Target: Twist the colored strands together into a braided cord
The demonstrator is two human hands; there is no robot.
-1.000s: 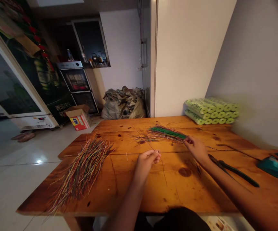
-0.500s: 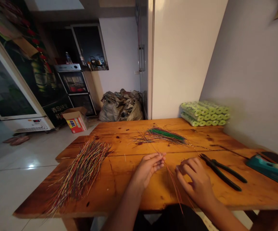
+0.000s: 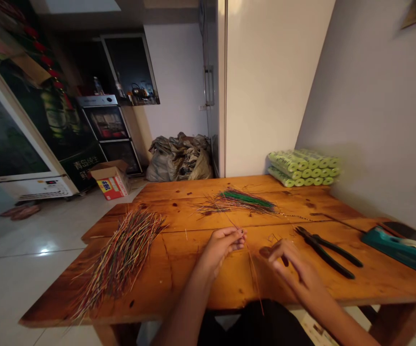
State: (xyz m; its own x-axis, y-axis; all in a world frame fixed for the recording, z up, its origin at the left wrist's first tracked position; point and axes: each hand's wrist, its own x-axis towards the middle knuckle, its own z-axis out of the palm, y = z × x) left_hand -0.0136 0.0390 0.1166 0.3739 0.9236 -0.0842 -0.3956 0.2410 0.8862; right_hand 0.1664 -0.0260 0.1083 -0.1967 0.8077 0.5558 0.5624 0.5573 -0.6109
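Observation:
Thin reddish wires [image 3: 253, 269] are pinched between the thumb and fingers of my left hand [image 3: 226, 245], with their long ends hanging toward the table's front edge. To the right of them is my right hand [image 3: 290, 264], its fingers bent and apart, with no wire visible in it. Beyond my hands lies a bundle of green and reddish wires [image 3: 247, 199]. A large loose pile of multicoloured wires [image 3: 123, 259] spreads over the left part of the wooden table [image 3: 179, 283].
Dark-handled pliers [image 3: 328, 250] lie right of my right hand, and a teal tape dispenser [image 3: 398, 250] is at the right edge. Green-wrapped rolls [image 3: 303, 168] are stacked at the back. A cardboard box [image 3: 110, 182] stands on the floor at the left.
My right hand has moved slightly right and down, away from the wires, and its fingers look more spread. The hanging wires have drawn closer together. The view has shifted slightly.

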